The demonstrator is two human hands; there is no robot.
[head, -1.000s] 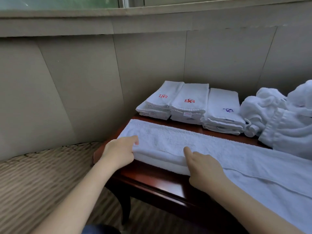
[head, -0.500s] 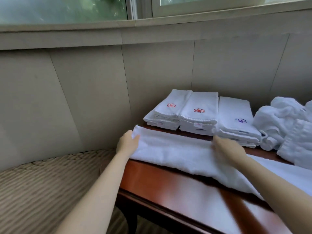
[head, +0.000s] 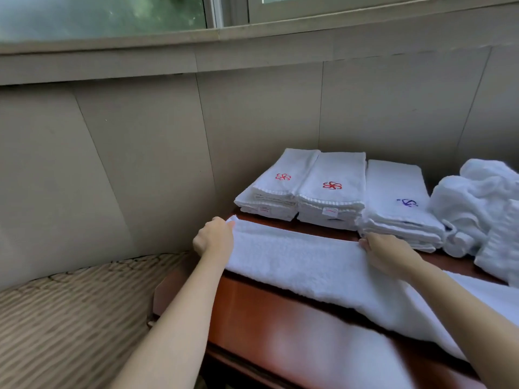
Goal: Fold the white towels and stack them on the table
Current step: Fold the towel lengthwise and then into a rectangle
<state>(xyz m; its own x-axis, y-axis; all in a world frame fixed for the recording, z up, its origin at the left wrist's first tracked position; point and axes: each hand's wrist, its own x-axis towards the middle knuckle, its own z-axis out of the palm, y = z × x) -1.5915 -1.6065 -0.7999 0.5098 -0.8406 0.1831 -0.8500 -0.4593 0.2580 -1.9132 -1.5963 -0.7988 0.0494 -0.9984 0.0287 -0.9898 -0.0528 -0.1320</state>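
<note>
A long white towel (head: 303, 262) lies folded lengthwise across the dark red wooden table (head: 269, 313). My left hand (head: 214, 238) pinches its far left corner. My right hand (head: 389, 252) rests on the towel's far edge, fingers closed over the fold. Behind the towel stand three stacks of folded white towels: two with red emblems (head: 282, 186) (head: 332, 192) and one with a blue emblem (head: 398, 203).
A heap of unfolded white towelling (head: 483, 211) sits at the back right of the table. A grey panelled wall rises right behind the table. To the left, lower down, is a striped beige cushion (head: 73, 318).
Both hands have carried the towel's near edge away from me and over onto its far edge, making it narrower. The bare wood in front of the towel has widened. The camera has tilted up.
</note>
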